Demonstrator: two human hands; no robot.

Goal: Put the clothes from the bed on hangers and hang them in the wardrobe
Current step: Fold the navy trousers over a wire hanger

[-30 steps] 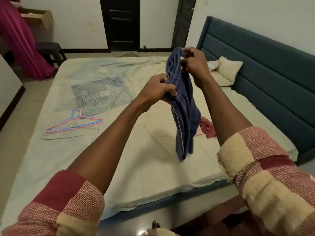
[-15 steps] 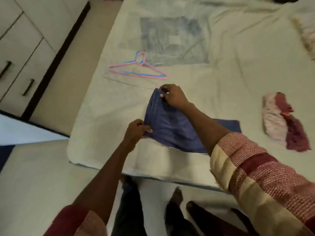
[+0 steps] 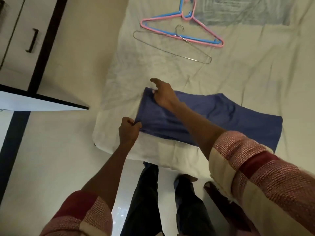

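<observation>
Two hands are on the blue garment point(image 3: 213, 120), which lies spread flat near the corner of the bed point(image 3: 255, 74), on the pale sheet. The left hand point(image 3: 128, 131) has its fingers curled tight and pinches the near corner of the cloth at its waistband end, close to the edge of the mattress. The right hand point(image 3: 162, 94) lies on the far corner of that same end; its forefinger sticks out straight past the cloth while the other fingers bend down onto the fabric, and I cannot tell whether they pinch it or only press it. Both forearms reach in from checked red and cream sleeves point(image 3: 265, 181).

Farther up the bed, well apart from the garment, lie the hangers: a pink hanger point(image 3: 144, 25) and a blue hanger point(image 3: 196, 39) laid one on the other, with a thin wire hanger point(image 3: 170, 52) just beside them, its hook crossing their lower bar. A faded blue printed patch point(image 3: 238, 12) shows on the sheet beyond them.

To the left stands the wardrobe point(image 3: 20, 31) with a dark handle point(image 3: 32, 40), and one white door point(image 3: 34, 103) juts out over the pale floor point(image 3: 51, 159). The person's dark trousers point(image 3: 144, 201) show below, against the bed's edge.
</observation>
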